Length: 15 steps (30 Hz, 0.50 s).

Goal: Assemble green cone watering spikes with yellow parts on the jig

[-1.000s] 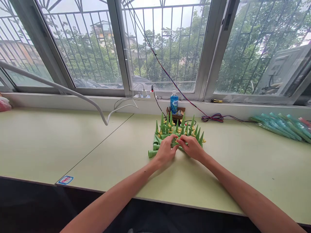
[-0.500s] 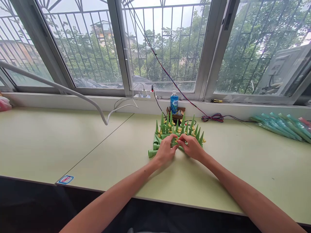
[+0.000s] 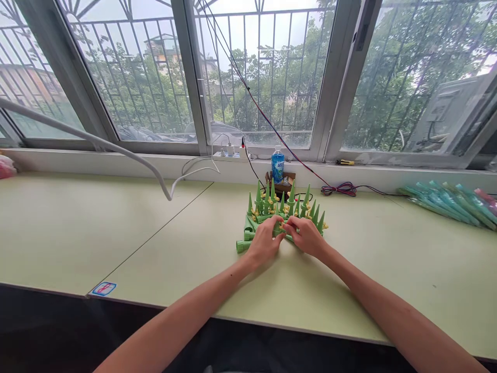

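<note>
My left hand (image 3: 265,241) is closed around a green plastic plant watering spike (image 3: 277,209), whose pointed tip sticks up above the fingers. On its right side, my right hand (image 3: 305,236) pinches a small yellow valve (image 3: 282,226) between thumb and fingertips. The fingers partly hide both pieces. Behind the hands stand several more green spikes (image 3: 291,197), points up, with yellow valves on them. A few green tubes (image 3: 243,246) lie on their sides to the left of my left hand.
The pale green table (image 3: 155,259) runs below the windows. At the back stand a blue liquid bottle (image 3: 277,167) and a small brown box (image 3: 289,178). Coiled cable (image 3: 339,189) and bagged teal items (image 3: 446,202) lie at right. A white hose (image 3: 128,153) hangs at left.
Both hands keep their hold with hardly any movement. The whole view has shifted very slightly.
</note>
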Motion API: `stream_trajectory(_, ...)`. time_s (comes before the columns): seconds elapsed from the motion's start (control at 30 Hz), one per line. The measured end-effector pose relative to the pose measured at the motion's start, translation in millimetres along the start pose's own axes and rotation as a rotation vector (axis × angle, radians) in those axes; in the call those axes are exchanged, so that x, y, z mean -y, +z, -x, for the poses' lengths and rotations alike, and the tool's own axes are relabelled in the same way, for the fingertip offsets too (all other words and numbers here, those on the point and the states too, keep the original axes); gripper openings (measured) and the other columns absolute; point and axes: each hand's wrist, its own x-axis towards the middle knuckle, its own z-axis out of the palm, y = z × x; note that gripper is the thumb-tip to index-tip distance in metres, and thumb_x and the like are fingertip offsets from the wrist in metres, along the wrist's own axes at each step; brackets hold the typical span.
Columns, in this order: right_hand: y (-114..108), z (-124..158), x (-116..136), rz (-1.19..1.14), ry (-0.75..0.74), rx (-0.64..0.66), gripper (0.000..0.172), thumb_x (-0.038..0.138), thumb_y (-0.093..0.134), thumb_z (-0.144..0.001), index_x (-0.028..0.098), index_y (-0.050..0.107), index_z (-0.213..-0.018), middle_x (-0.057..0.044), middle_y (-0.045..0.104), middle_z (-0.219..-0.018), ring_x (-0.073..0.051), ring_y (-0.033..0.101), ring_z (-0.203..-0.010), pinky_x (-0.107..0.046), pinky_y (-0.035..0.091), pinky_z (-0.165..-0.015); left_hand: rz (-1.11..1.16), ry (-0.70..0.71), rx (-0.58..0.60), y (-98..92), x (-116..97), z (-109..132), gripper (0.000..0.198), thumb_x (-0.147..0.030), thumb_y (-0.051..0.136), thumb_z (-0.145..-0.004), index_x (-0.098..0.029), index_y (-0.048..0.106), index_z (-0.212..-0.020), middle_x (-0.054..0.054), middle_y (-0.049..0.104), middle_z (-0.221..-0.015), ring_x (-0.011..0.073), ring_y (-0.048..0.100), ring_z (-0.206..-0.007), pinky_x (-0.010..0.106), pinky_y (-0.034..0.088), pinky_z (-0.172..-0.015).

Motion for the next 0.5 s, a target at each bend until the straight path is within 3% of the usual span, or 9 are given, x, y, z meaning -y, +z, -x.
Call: stream_trajectory(0.5,0.5,0.3,1.2,-0.021,0.019,-0.010,0.030,0.034,0.044,-0.092,0.020,0.052,-0.067,0.001,0.050,-0.056,-0.012,0.040,-0.050,-0.024,0.030,-0.053,-0.014,-0.002,0.013,-1.2,-2.9,0.7,0.028,-0.017,0.059,-0.080,-0.021,0.055,-0.107,0.006,0.064,-0.107,0.0205,0.059,-0.091,0.036,0.045,-0.086)
